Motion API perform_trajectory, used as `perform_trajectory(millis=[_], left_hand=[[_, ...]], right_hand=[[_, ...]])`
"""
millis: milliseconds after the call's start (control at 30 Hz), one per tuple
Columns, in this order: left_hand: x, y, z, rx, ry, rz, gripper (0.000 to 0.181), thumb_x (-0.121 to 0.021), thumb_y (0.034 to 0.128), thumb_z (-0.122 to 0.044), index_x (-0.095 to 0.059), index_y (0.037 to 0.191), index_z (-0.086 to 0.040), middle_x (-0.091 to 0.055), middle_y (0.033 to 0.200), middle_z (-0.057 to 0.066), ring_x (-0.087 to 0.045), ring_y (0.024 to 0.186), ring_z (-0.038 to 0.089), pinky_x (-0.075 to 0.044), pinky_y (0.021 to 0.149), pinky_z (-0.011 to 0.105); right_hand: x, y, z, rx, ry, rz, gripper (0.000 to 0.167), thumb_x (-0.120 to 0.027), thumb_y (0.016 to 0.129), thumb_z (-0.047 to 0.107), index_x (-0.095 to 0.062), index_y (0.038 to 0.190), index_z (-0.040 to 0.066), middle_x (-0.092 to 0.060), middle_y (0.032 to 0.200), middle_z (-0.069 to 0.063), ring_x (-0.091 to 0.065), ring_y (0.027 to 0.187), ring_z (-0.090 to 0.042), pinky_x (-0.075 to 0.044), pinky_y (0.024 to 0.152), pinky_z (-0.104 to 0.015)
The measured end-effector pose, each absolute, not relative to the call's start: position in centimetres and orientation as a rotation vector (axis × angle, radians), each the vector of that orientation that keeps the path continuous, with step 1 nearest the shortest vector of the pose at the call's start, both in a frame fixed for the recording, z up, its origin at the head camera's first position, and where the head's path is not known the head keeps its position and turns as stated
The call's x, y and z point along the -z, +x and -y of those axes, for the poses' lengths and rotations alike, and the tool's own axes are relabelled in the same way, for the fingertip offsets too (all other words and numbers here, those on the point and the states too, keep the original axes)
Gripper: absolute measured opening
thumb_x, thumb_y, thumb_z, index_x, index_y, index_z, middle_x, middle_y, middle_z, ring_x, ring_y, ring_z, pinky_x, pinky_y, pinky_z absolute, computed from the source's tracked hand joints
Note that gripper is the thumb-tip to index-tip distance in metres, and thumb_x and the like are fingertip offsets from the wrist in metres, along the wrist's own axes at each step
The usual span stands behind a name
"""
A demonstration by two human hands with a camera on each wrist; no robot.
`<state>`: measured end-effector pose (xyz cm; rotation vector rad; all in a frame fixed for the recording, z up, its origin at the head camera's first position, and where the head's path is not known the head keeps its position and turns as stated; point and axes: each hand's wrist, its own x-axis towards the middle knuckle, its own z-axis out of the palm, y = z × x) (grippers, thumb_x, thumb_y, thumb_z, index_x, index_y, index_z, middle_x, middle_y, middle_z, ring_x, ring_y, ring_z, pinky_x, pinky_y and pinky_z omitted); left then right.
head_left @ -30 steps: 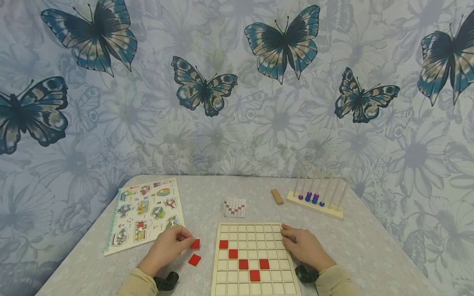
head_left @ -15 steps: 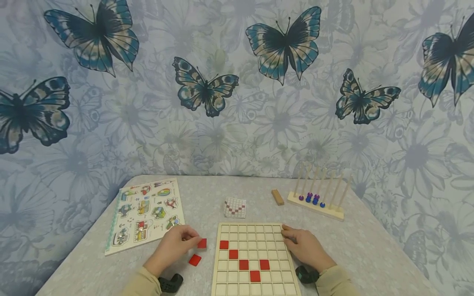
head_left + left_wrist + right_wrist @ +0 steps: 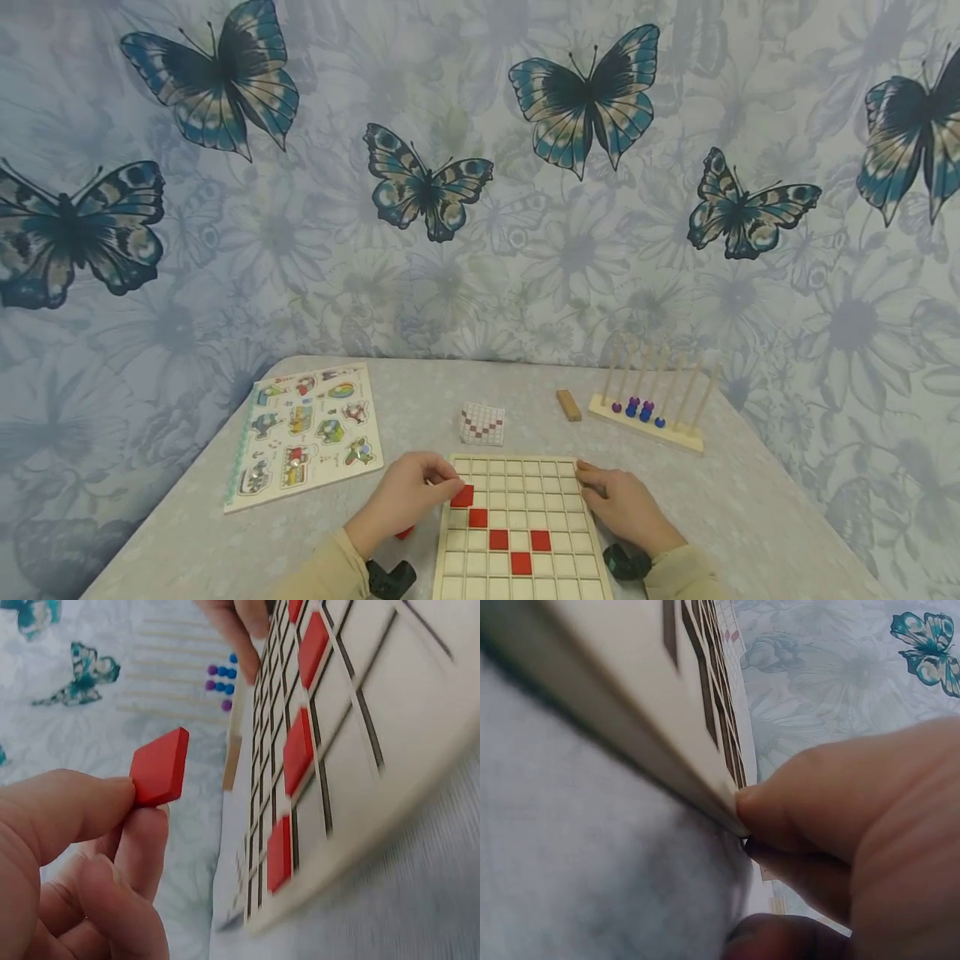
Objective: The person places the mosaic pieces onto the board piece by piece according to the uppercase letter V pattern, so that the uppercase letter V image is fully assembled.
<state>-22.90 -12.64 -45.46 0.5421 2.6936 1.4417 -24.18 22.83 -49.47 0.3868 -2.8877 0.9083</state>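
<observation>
My left hand (image 3: 408,497) pinches a red square tile (image 3: 156,771) between thumb and fingers, above the upper left part of a pale wooden grid board (image 3: 551,500). In the left wrist view the tile is tilted and apart from the board. Several red tiles (image 3: 498,540) sit in the board's cells in a slanting row, and one of them turns upward at the right. At the board's right edge, my right hand (image 3: 621,504) grips the rim, with the thumb on top in the right wrist view. A loose red tile (image 3: 405,532) lies partly hidden behind my left wrist.
A small pattern card (image 3: 482,424) lies beyond the board. Further right are a wooden block (image 3: 568,406) and a pegged stand (image 3: 647,423) with purple and blue beads. A picture puzzle board (image 3: 307,433) lies at the left. The patterned wall stands behind the table.
My left hand has carried its red tile rightward from the table to over the board's left side. The right hand stays at the board's edge. The head view has shifted slightly.
</observation>
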Motion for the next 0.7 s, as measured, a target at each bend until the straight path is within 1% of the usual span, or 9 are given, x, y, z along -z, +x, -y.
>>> perform_trajectory(millis=[233,300,467,533,700], left_hand=[[45.1,-22.8,8.7,-1.405,0.575,-2.628,0.011,-0.077,0.0924,-0.027,-0.074,0.086,-0.019,-0.069,0.078,-0.006,-0.063,0.07,0.013,-0.049,0.062,0.033],[45.1,-23.0,7.5,-1.371,0.582,-2.637,0.011,-0.078,0.0916,-0.027,-0.073,0.084,-0.02,-0.068,0.078,-0.008,-0.061,0.071,0.011,-0.049,0.063,0.032],[44.9,-23.4,4.7,-1.315,0.593,-2.628,0.012,-0.079,0.0899,-0.026,-0.073,0.08,-0.022,-0.066,0.08,-0.01,-0.058,0.069,0.011,-0.047,0.06,0.033],[44.8,-23.6,3.7,-1.302,0.595,-2.625,0.012,-0.079,0.0894,-0.026,-0.072,0.08,-0.022,-0.065,0.08,-0.01,-0.057,0.068,0.011,-0.046,0.059,0.033],[44.5,-24.4,2.1,-1.256,0.63,-2.638,0.007,-0.077,0.0911,-0.024,-0.076,0.085,-0.022,-0.067,0.083,-0.011,-0.058,0.072,0.008,-0.048,0.064,0.031]], right_hand=[[49.5,-24.3,-23.0,-0.916,0.417,2.88,0.033,-0.071,0.095,0.014,-0.073,0.127,0.005,-0.065,0.14,-0.006,-0.061,0.13,-0.037,-0.046,0.107,-0.057],[49.6,-24.3,-23.0,-0.926,0.424,2.88,0.033,-0.071,0.096,0.015,-0.072,0.128,0.005,-0.065,0.141,-0.006,-0.061,0.13,-0.037,-0.045,0.107,-0.057],[49.6,-24.2,-23.2,-0.929,0.414,2.898,0.033,-0.071,0.096,0.015,-0.073,0.127,0.005,-0.065,0.141,-0.006,-0.061,0.13,-0.038,-0.045,0.106,-0.058],[49.5,-24.2,-23.3,-0.923,0.416,2.903,0.033,-0.072,0.096,0.015,-0.073,0.127,0.006,-0.065,0.141,-0.006,-0.061,0.13,-0.038,-0.046,0.106,-0.058],[49.1,-24.3,-23.2,-0.929,0.446,2.897,0.034,-0.072,0.096,0.016,-0.072,0.128,0.005,-0.065,0.141,-0.007,-0.062,0.129,-0.038,-0.047,0.104,-0.059]])
